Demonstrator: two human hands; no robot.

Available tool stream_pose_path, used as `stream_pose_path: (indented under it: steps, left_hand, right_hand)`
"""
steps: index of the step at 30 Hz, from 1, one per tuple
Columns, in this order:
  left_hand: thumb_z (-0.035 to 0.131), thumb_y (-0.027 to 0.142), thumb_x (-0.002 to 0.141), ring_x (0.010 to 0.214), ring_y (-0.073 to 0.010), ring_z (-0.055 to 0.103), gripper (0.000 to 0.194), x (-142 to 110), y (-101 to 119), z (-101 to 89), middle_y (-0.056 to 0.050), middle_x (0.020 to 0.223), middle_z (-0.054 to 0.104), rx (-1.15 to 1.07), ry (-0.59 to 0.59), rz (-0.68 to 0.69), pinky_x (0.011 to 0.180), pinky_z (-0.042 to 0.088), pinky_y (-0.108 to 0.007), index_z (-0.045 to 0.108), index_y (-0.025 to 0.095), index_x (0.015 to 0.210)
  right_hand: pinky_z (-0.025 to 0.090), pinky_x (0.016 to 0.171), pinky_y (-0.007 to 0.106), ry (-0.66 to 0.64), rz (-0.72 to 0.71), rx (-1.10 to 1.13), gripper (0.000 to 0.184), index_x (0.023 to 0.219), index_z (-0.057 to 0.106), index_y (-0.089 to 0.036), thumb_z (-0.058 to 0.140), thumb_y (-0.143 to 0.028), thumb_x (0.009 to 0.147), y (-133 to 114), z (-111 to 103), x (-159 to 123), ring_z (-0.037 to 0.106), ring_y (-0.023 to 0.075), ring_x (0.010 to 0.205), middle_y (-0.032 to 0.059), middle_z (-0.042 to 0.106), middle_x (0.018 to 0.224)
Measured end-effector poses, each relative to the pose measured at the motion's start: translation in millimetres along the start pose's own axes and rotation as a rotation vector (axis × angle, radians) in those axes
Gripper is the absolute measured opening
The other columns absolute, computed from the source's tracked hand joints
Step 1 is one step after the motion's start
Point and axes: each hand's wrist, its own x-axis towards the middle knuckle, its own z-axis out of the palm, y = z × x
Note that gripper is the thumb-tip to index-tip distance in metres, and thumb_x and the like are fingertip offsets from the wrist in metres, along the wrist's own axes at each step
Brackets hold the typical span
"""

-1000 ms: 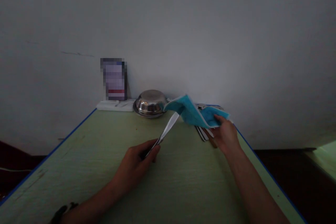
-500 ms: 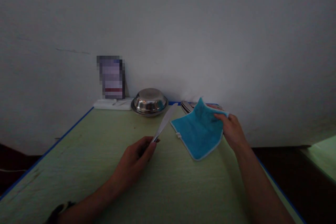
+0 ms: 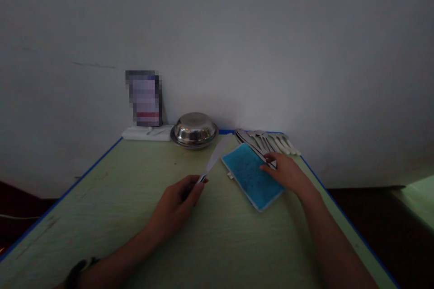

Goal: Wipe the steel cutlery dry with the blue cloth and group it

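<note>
A metal table knife is in my left hand, whose fingers are closed around its handle. The blade points up and away from me over the tabletop. To its right lies a folded light-blue cloth with a pale edge and a small white tag. My right hand is over the cloth's right edge, thumb and forefinger apart. Its fingertips are by the handle ends of long metal cutlery; whether they touch them I cannot tell. More spoons and forks fan out behind that hand.
An upturned shiny metal bowl sits at the table's back edge. Left of it, a blurred-out upright device leans on the wall above a white power strip. The green table has blue edging and meets a grey wall.
The blue cloth, held up by a corner before, now lies folded over. My right hand has moved left and let go of that corner, uncovering more cutlery. My left hand stays put with the knife.
</note>
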Motion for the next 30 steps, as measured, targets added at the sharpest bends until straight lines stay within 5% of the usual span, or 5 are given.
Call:
stream_pose_path:
  steps: [8, 13, 15, 23, 30]
  left_hand:
    - [0.039, 0.043, 0.085, 0.061, -0.0129, 0.051, 0.035, 1, -4, 0.7, 0.000, 0.072, 0.060, 0.037, -0.056, 0.033, 0.054, 0.037, -0.022, 0.059, 0.017, 0.098]
    - [0.040, 0.043, 0.084, 0.055, -0.0116, 0.046, 0.036, 1, -1, -0.9, 0.003, 0.061, 0.051, -0.005, -0.163, -0.004, 0.050, 0.033, -0.021, 0.061, 0.016, 0.093]
    - [0.041, 0.043, 0.083, 0.055, -0.0115, 0.046, 0.036, 2, 0, -2.2, 0.003, 0.061, 0.051, -0.011, -0.215, -0.015, 0.049, 0.033, -0.021, 0.062, 0.015, 0.091]
    - [0.041, 0.044, 0.083, 0.055, -0.0112, 0.046, 0.037, 3, 1, -7.6, 0.003, 0.060, 0.051, -0.036, -0.302, 0.002, 0.052, 0.035, -0.021, 0.063, 0.016, 0.091]
    - [0.039, 0.041, 0.083, 0.059, -0.0133, 0.053, 0.037, -1, 3, -5.5, 0.000, 0.066, 0.062, -0.040, -0.278, 0.096, 0.054, 0.040, -0.021, 0.066, 0.018, 0.093]
  right_hand:
    - [0.045, 0.072, 0.033, 0.032, 0.042, 0.146, 0.024, 0.091, 0.065, -0.014, 0.056, -0.024, 0.071, -7, 9, 4, 0.062, 0.0213, 0.078, 0.0097, 0.068, 0.084]
    - [0.045, 0.069, 0.033, 0.628, -0.016, 0.424, 0.027, 0.094, 0.061, -0.017, 0.049, -0.035, 0.078, -15, -3, 4, 0.058, 0.0182, 0.074, 0.0060, 0.064, 0.084]
    - [0.045, 0.072, 0.033, 0.755, -0.131, 0.445, 0.024, 0.094, 0.059, -0.018, 0.050, -0.034, 0.078, -18, -4, 1, 0.057, 0.0179, 0.077, 0.0052, 0.063, 0.086]
    - [0.034, 0.092, 0.042, 0.255, -0.665, 0.176, 0.020, 0.076, 0.062, -0.022, 0.045, -0.013, 0.079, -30, 13, -5, 0.051, 0.0205, 0.102, 0.0037, 0.063, 0.095]
    - [0.042, 0.084, 0.037, 0.352, -0.381, 0.246, 0.026, 0.084, 0.065, -0.022, 0.040, -0.015, 0.082, -45, 24, -9, 0.048, 0.0185, 0.093, 0.0066, 0.044, 0.097]
